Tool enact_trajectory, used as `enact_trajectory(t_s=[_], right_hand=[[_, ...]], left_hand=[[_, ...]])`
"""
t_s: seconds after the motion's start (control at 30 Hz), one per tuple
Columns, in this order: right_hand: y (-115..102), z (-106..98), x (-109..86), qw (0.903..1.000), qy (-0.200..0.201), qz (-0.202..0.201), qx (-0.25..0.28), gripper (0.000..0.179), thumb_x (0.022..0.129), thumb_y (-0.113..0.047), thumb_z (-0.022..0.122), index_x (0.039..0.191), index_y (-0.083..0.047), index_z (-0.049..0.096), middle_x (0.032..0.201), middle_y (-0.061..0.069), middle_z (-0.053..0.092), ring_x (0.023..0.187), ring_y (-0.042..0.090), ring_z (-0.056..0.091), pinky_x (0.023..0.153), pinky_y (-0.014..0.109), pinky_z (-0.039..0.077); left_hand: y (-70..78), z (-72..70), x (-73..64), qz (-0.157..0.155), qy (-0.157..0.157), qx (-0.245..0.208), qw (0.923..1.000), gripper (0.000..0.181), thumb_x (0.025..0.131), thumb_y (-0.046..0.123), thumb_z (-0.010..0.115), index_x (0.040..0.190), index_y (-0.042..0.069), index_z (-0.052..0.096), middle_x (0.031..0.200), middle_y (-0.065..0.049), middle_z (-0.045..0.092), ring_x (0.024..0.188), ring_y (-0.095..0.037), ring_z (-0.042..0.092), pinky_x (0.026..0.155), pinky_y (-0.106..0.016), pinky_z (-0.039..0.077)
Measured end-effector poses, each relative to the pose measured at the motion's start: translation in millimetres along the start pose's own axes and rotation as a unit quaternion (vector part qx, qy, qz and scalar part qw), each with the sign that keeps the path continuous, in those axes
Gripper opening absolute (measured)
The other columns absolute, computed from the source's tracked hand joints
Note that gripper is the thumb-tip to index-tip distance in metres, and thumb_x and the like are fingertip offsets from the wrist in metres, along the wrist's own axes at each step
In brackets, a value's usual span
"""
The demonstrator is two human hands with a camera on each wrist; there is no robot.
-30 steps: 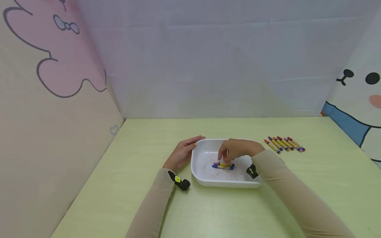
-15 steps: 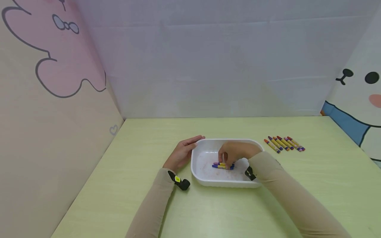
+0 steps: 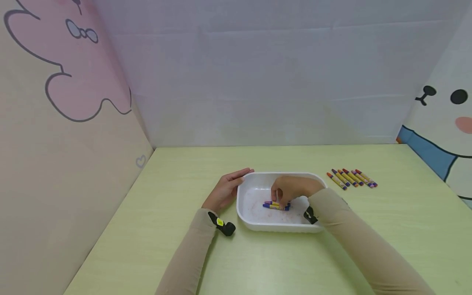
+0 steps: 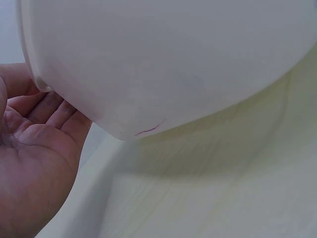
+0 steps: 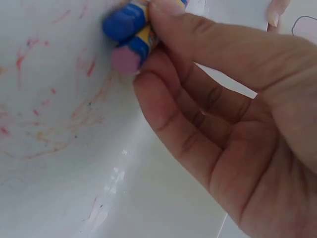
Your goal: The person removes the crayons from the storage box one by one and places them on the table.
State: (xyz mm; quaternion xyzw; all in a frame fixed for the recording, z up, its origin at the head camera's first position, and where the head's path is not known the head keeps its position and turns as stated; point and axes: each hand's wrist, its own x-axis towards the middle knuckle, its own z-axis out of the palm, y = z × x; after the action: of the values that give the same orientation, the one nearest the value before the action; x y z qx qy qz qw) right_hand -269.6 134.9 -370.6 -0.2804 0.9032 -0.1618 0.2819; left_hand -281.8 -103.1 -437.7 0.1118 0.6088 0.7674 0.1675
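In the head view a white plastic tray (image 3: 282, 228) sits on the table. My left hand (image 3: 223, 190) holds its left far corner, thumb at the rim and fingers along the outer wall. Inside, a blue crayon (image 3: 271, 206) and a purple-tipped crayon (image 3: 268, 202) lie side by side. My right hand (image 3: 293, 187) reaches down over their right ends. The right wrist view has the thumb on the blue crayon (image 5: 120, 23) and the fingers against the pink-ended crayon (image 5: 127, 60), pinching the pair. From the left wrist, the tray's outer wall (image 4: 148, 64) fills most of the picture.
Several crayons (image 3: 352, 178) lie in a slanted row on the table (image 3: 191, 172) to the right of the tray. Crayon marks streak the tray floor. Printed cloth walls (image 3: 236, 90) stand around the table's back and sides.
My right hand has lowered slightly, and its thumb and fingers have closed on the two crayons. The left hand and the tray stay in place.
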Motion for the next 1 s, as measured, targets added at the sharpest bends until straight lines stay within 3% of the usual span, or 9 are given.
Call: enact_trajectory(t_s=[0.37,0.6,1.0], right_hand=[[0.6,-1.6,-1.6,0.9999,0.002,-0.009,-0.009,0.012,0.080,-0.007,0.075,0.090,-0.012,0.071,0.080,-0.001,0.062,0.069,0.009,0.055,0.064,0.021,0.047],[2.6,-1.7,-2.7,0.9997,0.006,-0.021,-0.010,0.013,0.080,-0.005,0.072,0.091,-0.012,0.072,0.082,-0.002,0.063,0.071,0.008,0.055,0.065,0.021,0.048],[-0.9,-10.8,-13.3,0.9987,0.038,-0.033,-0.008,0.013,0.083,-0.007,0.070,0.095,-0.011,0.073,0.081,-0.002,0.065,0.071,0.009,0.056,0.064,0.021,0.050]], left_hand=[[1.4,-0.2,0.3,-0.008,0.001,-0.001,1.0000,0.040,0.100,0.004,0.045,0.139,0.004,0.050,0.144,-0.009,0.050,0.135,-0.020,0.045,0.107,-0.030,0.043],[1.4,0.5,-0.5,-0.002,-0.004,0.001,1.0000,0.040,0.100,0.004,0.044,0.140,0.003,0.049,0.145,-0.011,0.049,0.136,-0.022,0.044,0.110,-0.035,0.040],[0.9,-0.2,-0.4,0.005,-0.008,-0.009,0.9999,0.041,0.099,0.003,0.046,0.140,0.001,0.048,0.145,-0.013,0.048,0.136,-0.023,0.043,0.110,-0.035,0.040]])
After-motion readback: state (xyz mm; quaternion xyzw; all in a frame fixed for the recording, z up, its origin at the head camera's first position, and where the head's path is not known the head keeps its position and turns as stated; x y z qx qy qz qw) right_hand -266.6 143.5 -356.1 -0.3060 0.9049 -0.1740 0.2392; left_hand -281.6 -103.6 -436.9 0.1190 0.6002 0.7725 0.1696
